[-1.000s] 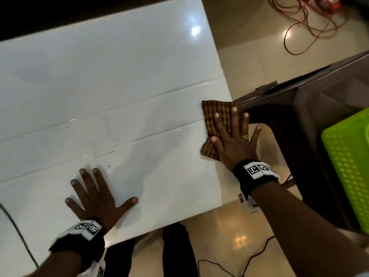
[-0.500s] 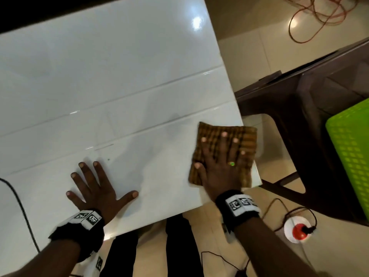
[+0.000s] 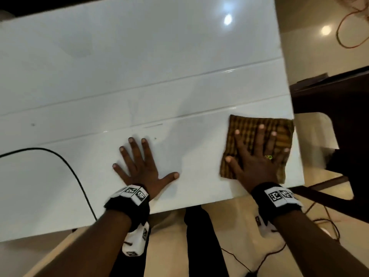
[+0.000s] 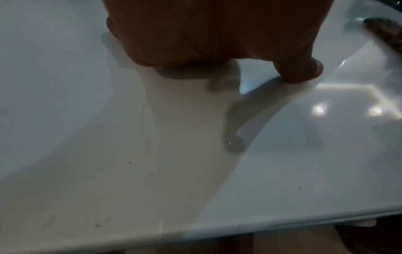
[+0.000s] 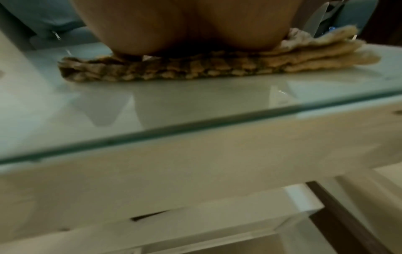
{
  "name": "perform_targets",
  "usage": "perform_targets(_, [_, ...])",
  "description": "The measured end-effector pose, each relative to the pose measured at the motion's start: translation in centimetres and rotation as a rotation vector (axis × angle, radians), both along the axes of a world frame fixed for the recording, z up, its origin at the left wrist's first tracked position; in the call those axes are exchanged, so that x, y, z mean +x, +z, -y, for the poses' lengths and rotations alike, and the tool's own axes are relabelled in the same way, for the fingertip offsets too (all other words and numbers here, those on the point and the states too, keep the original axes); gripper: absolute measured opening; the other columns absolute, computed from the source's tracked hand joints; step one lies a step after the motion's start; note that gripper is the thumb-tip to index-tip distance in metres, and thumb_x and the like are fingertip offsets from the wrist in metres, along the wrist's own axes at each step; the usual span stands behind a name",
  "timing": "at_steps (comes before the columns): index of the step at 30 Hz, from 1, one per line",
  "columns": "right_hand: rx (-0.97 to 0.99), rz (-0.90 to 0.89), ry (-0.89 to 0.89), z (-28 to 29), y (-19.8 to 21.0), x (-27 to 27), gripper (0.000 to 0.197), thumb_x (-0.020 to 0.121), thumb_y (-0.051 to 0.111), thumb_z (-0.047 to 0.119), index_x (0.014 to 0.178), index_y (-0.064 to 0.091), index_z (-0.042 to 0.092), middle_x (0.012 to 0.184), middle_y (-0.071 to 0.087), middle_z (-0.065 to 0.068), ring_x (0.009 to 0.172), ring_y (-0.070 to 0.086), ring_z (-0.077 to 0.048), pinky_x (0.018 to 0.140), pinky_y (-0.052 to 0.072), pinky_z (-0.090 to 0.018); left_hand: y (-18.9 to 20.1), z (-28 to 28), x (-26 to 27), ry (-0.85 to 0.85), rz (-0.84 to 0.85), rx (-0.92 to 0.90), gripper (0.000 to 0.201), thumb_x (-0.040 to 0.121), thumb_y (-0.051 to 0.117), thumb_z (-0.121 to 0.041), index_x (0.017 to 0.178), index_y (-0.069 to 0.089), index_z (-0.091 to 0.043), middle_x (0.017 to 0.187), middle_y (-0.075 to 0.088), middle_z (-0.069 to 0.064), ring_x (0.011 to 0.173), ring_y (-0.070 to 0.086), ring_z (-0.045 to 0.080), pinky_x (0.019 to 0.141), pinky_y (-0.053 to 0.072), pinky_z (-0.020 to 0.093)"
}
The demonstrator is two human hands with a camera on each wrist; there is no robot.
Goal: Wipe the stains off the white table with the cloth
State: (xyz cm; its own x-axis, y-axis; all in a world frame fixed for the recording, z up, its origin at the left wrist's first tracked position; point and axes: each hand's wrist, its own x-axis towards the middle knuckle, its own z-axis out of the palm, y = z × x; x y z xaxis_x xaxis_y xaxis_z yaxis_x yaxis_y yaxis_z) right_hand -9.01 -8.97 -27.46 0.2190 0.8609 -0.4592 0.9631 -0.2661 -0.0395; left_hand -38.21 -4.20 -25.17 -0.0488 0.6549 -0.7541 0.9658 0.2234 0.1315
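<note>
while right hand (image 3: pixel 257 162) flattens cloth (image 3: pixel 279 128) | left hand (image 3: pixel 142 167) splayed flat | glossy white table (image 3: pixel 139 56) | beige floor (image 3: pixel 311 11)

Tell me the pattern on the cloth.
The cloth is brown-and-yellow checked, clearest in the head view.

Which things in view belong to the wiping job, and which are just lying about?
Part of the job:
- brown checked folded cloth, flat under the right hand
- glossy white table, with small dark specks
- left hand, spread flat on the table

Just lying about:
- black cable across the table's left side
- dark brown chair beside the table
- orange cord on the floor
</note>
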Motion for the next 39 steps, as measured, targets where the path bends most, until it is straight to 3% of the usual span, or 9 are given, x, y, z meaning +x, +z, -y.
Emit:
perform_targets(7, [0.011,-0.125,0.224,0.4,0.7,-19.5,0.071,0.089,0.026,0.078,0.153,0.007,0.054,0.168,-0.006,-0.007,0.151,-0.007,-0.042,0.109,0.0,-0.077,1.2,1.6,-7.5,-0.016,0.139,0.157,0.103,0.087,0.045,-0.069,0.15,-0.029,-0.033,0.158,-0.038,-0.009,0.148,-0.03,0.028,0.118,-0.008,0.064])
perform_targets(12, [-0.017,0.01,0.097,-0.1,0.8,-15.0,0.079,0.083,0.031,0.08,0.151,-0.003,0.057,0.166,-0.016,0.005,0.153,-0.012,-0.028,0.111,0.002,-0.074,0.7,3.5,-20.7,0.17,-0.07,0.18,0.101,0.089,0.046,-0.067,0.154,-0.019,-0.027,0.155,-0.04,-0.009,0.151,-0.023,0.029,0.117,-0.002,0.068])
perform_targets(17, [-0.119,0.023,-0.064,-1.4,1.7,-16.4,0.078,0.09,0.023,0.076,0.152,-0.017,0.049,0.161,-0.031,-0.008,0.149,-0.026,-0.034,0.113,0.001,-0.073,0.3,5.9,-30.7,0.302,-0.169,0.142,0.116,0.075,0.04,-0.082,0.154,-0.022,-0.023,0.16,-0.034,-0.002,0.151,-0.023,0.029,0.119,-0.003,0.065])
perform_targets(21, [-0.034,-0.047,0.168,-0.7,0.9,-29.1,0.079,0.088,0.031,0.075,0.155,-0.001,0.048,0.165,-0.018,-0.015,0.149,-0.018,-0.042,0.112,0.002,-0.074,-0.2,7.6,-33.3,0.368,-0.114,0.151,0.117,0.074,0.043,-0.082,0.151,-0.027,-0.029,0.159,-0.035,-0.003,0.15,-0.025,0.026,0.118,-0.004,0.065])
perform_targets(25, [-0.015,-0.133,0.384,0.2,0.5,-41.2,0.077,0.086,0.032,0.077,0.154,0.007,0.051,0.167,-0.01,-0.009,0.151,-0.014,-0.039,0.113,-0.003,-0.071,0.0,8.2,-35.0,0.478,-0.093,0.204,0.127,0.069,0.057,-0.081,0.149,-0.03,-0.034,0.159,-0.037,-0.005,0.15,-0.027,0.026,0.118,-0.006,0.064])
perform_targets(30, [-0.064,-0.043,0.351,-0.3,0.7,-36.9,0.077,0.086,0.025,0.08,0.153,-0.003,0.054,0.166,-0.02,0.006,0.152,-0.017,-0.027,0.115,-0.002,-0.068,0.0,10.0,-39.1,0.725,-0.138,0.2,0.148,0.053,0.061,-0.089,0.15,-0.029,-0.023,0.161,-0.034,-0.002,0.15,-0.025,0.024,0.118,-0.006,0.065])
perform_targets(33, [-0.102,-0.017,0.236,-0.4,1.3,-35.8,0.076,0.088,0.018,0.078,0.152,-0.011,0.051,0.161,-0.032,0.003,0.15,-0.025,-0.029,0.114,-0.001,-0.071,-0.4,10.8,-40.5,0.749,-0.102,0.169,0.15,0.054,0.064,-0.087,0.153,-0.024,-0.017,0.164,-0.025,0.002,0.154,-0.007,0.022,0.119,-0.01,0.057])
perform_targets(36, [-0.103,-0.045,0.204,0.3,0.9,-40.3,0.078,0.091,0.028,0.074,0.152,-0.014,0.05,0.16,-0.035,-0.007,0.147,-0.029,-0.036,0.112,0.001,-0.074,-0.5,11.1,-41.1,0.891,0.045,0.244,0.141,0.06,0.08,-0.068,0.157,-0.009,-0.019,0.168,-0.001,0.004,0.153,0.011,0.025,0.125,0.011,0.046])
perform_targets(39, [-0.005,-0.125,0.435,1.0,0.2,-48.4,0.078,0.088,0.035,0.075,0.155,0.003,0.049,0.166,-0.014,-0.013,0.15,-0.016,-0.042,0.112,-0.001,-0.073,-0.4,11.3,-41.5,0.964,0.133,0.312,0.115,0.079,0.071,-0.057,0.158,-0.003,-0.02,0.168,0.002,0.0,0.153,0.009,0.019,0.124,0.013,0.037])
